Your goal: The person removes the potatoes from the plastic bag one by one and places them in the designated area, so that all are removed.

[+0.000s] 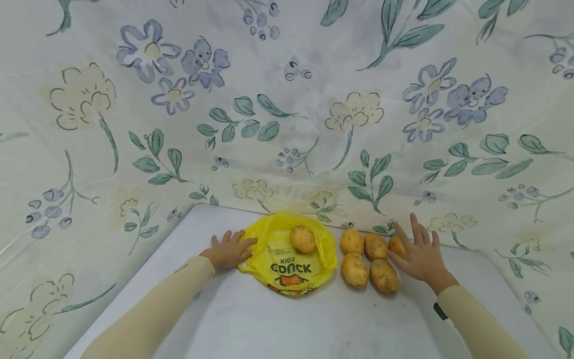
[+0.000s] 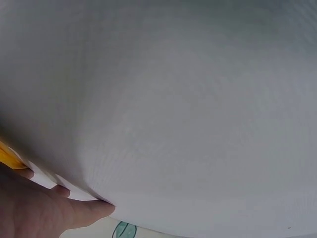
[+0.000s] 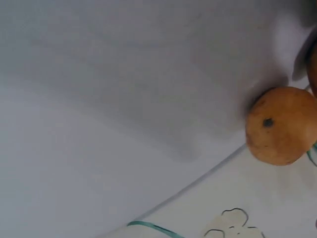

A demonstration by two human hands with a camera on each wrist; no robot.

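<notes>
A yellow plastic bag (image 1: 291,259) printed with dark letters lies flat on the white table (image 1: 287,319), and one potato (image 1: 303,239) rests on it. My left hand (image 1: 229,249) lies flat with straight fingers on the bag's left edge; in the left wrist view the hand (image 2: 44,210) shows beside a sliver of the yellow bag (image 2: 9,156). Right of the bag sit several potatoes (image 1: 363,259) in a cluster. My right hand (image 1: 419,252) is spread open, touching the rightmost potato (image 1: 396,246). The right wrist view shows one potato (image 3: 277,126) on the table.
A floral cloth (image 1: 287,99) hangs as a backdrop behind and to both sides of the table. The table's far edge (image 1: 224,207) meets the cloth just behind the bag and potatoes. Both arms wear cream sleeves (image 1: 148,319).
</notes>
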